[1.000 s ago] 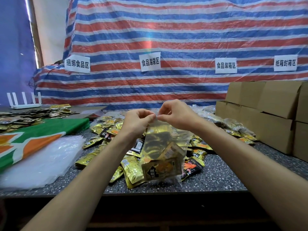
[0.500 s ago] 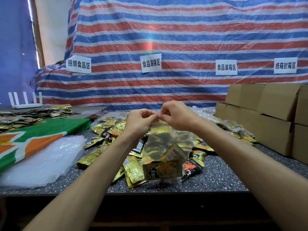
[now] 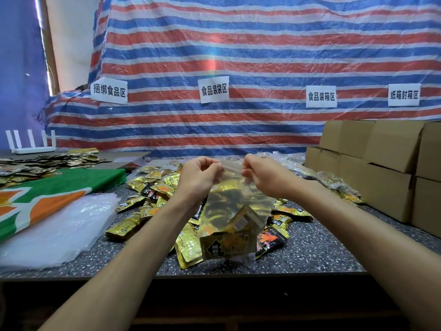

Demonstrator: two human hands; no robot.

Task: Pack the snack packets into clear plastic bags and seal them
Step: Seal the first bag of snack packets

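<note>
Speckled tabletop [image 3: 322,254], striped tarp behind. Clear plastic bag [image 3: 238,206] hangs in front of the loose packet pile [image 3: 152,187], near the table's front edge, with a few gold snack packets [image 3: 226,244] at its bottom. Left hand [image 3: 198,177] and right hand [image 3: 265,175] each pinch the bag's top edge, with a short stretch of mouth between them.

Looks like the sealing step. To do it well:
- keep both lips aligned and taut
- keep packets well below the mouth
- push air out
- run the pinch end to end

Can't tell:
- whether that middle stretch is closed
- what kind of closure it has
- exact packet count
- whether the bag bottom touches the table

Fingertips are hidden behind curled knuckles.
</note>
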